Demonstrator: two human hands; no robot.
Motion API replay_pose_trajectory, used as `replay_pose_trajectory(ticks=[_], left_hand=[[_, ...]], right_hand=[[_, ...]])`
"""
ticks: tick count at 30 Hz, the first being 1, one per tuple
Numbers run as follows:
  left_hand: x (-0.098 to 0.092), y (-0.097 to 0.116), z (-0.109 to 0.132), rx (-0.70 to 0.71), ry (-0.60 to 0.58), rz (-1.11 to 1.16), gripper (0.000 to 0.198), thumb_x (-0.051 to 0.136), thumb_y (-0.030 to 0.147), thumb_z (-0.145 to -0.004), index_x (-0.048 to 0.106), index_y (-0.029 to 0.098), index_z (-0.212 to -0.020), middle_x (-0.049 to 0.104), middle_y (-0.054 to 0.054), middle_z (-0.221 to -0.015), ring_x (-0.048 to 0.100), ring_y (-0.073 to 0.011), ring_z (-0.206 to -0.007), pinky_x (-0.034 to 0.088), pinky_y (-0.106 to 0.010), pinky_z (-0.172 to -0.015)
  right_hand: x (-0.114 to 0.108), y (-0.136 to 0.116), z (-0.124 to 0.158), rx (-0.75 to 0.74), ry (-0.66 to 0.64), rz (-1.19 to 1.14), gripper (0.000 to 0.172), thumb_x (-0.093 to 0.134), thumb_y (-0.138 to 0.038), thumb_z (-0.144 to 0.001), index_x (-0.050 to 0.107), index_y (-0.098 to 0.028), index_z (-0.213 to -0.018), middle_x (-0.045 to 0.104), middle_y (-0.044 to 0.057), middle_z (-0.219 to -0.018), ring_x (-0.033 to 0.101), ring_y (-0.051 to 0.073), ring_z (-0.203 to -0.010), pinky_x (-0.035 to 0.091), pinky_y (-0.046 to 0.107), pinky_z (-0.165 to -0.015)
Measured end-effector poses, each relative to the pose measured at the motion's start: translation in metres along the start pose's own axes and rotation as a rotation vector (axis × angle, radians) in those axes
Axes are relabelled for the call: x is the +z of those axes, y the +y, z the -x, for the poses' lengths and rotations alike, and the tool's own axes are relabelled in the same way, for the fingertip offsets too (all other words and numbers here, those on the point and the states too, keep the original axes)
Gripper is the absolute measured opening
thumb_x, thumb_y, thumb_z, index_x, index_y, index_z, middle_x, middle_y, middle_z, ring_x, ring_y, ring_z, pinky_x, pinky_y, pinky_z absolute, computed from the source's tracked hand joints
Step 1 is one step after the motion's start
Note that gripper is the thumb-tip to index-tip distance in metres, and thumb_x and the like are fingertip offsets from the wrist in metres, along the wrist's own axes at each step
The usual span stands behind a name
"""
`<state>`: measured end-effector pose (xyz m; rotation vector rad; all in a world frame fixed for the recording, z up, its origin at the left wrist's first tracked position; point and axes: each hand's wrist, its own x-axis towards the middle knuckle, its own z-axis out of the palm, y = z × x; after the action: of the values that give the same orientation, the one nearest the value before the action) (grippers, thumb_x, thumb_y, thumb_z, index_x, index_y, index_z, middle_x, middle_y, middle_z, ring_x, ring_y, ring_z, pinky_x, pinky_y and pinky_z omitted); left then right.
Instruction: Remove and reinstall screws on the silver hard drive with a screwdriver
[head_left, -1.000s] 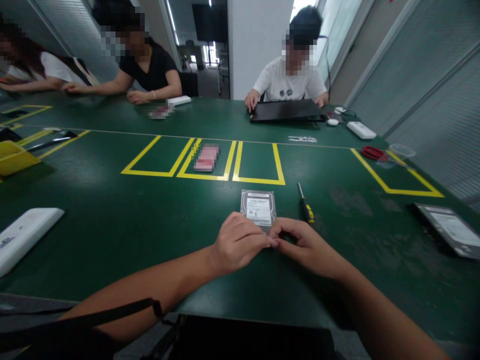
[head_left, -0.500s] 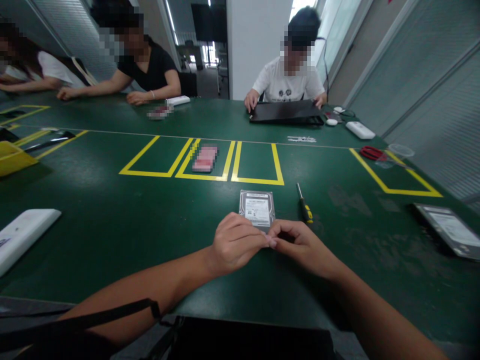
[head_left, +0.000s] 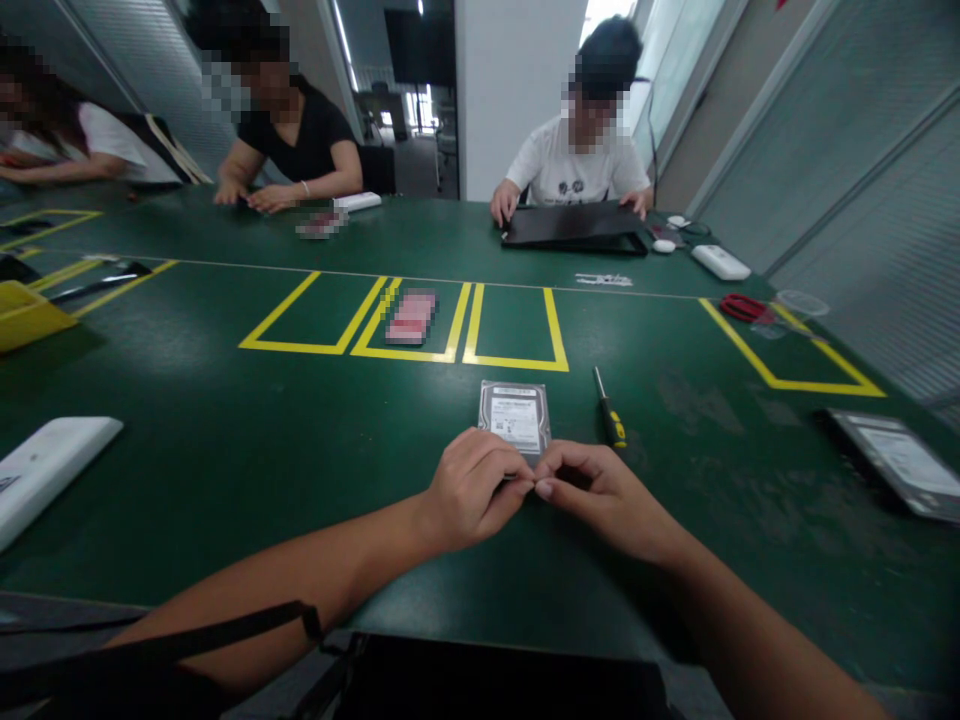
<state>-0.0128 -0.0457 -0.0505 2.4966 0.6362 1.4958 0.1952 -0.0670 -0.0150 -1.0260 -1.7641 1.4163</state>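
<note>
A silver hard drive lies label up on the green table, its near edge partly hidden by my hands. My left hand is closed in a pinch at that near edge. Fingertip to fingertip with it, my right hand pinches as well. Whatever is between the fingers is too small or too hidden to make out. To the right of the drive, just beyond my right hand, lies a screwdriver with a black and yellow handle and its metal shaft pointing away.
At the right edge lies another hard drive. A white device sits at the left, near a yellow bin. Yellow tape outlines areas mid-table; a pixelated pink item lies in one. Across the table, a co-worker handles a black panel.
My left fingers have curled and shifted slightly, still meeting the right fingertips. A co-worker in black has drawn both hands together. The hard drive and screwdriver stay in place.
</note>
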Motion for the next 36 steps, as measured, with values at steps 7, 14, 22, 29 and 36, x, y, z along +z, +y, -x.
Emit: replay_pose_trajectory(ticks=[7, 14, 22, 29, 36], left_hand=[[0.0004, -0.0009, 0.0, 0.013, -0.028, 0.035, 0.006, 0.059, 0.019, -0.09, 0.058, 0.018, -0.096, 0.067, -0.003, -0.084, 0.061, -0.017, -0.077, 0.048, -0.032, -0.072], [0.0009, -0.0005, -0.0002, 0.047, -0.03, 0.03, 0.009, 0.064, 0.016, -0.087, 0.058, 0.017, -0.093, 0.067, -0.003, -0.082, 0.06, -0.0167, -0.076, 0.046, -0.032, -0.071], [0.0005, 0.0017, -0.0008, 0.014, 0.011, 0.015, 0.007, 0.068, 0.019, -0.088, 0.063, 0.018, -0.093, 0.07, -0.001, -0.082, 0.062, -0.0153, -0.077, 0.048, -0.031, -0.074], [-0.0038, 0.0058, -0.0051, -0.001, 0.027, -0.035, 0.009, 0.07, 0.015, -0.088, 0.067, 0.019, -0.095, 0.075, 0.0, -0.086, 0.067, -0.014, -0.079, 0.048, -0.031, -0.077], [-0.0036, 0.005, -0.0071, 0.007, 0.024, -0.098, 0.009, 0.069, 0.014, -0.087, 0.066, 0.019, -0.094, 0.075, 0.0, -0.086, 0.066, -0.0159, -0.079, 0.046, -0.033, -0.077]], right_hand=[[0.0004, 0.0011, 0.0001, -0.023, -0.005, 0.014, 0.026, 0.062, -0.041, -0.094, 0.067, -0.016, -0.088, 0.063, 0.002, -0.084, 0.055, 0.014, -0.081, 0.042, 0.026, -0.076], [0.0028, 0.0007, 0.0003, 0.007, -0.018, -0.032, 0.027, 0.062, -0.041, -0.094, 0.064, -0.015, -0.087, 0.059, 0.001, -0.082, 0.051, 0.013, -0.079, 0.04, 0.025, -0.074], [0.0054, -0.0002, 0.0, 0.011, -0.006, -0.05, 0.028, 0.057, -0.042, -0.097, 0.058, -0.016, -0.086, 0.052, 0.0, -0.082, 0.046, 0.012, -0.079, 0.037, 0.024, -0.073], [0.0085, 0.0018, -0.0015, 0.004, 0.064, -0.086, 0.03, 0.058, -0.043, -0.096, 0.056, -0.016, -0.084, 0.05, -0.001, -0.08, 0.045, 0.011, -0.077, 0.036, 0.024, -0.071], [0.01, 0.0058, -0.0032, -0.014, 0.115, -0.072, 0.028, 0.06, -0.041, -0.096, 0.059, -0.016, -0.085, 0.051, -0.001, -0.077, 0.046, 0.011, -0.075, 0.037, 0.024, -0.07]])
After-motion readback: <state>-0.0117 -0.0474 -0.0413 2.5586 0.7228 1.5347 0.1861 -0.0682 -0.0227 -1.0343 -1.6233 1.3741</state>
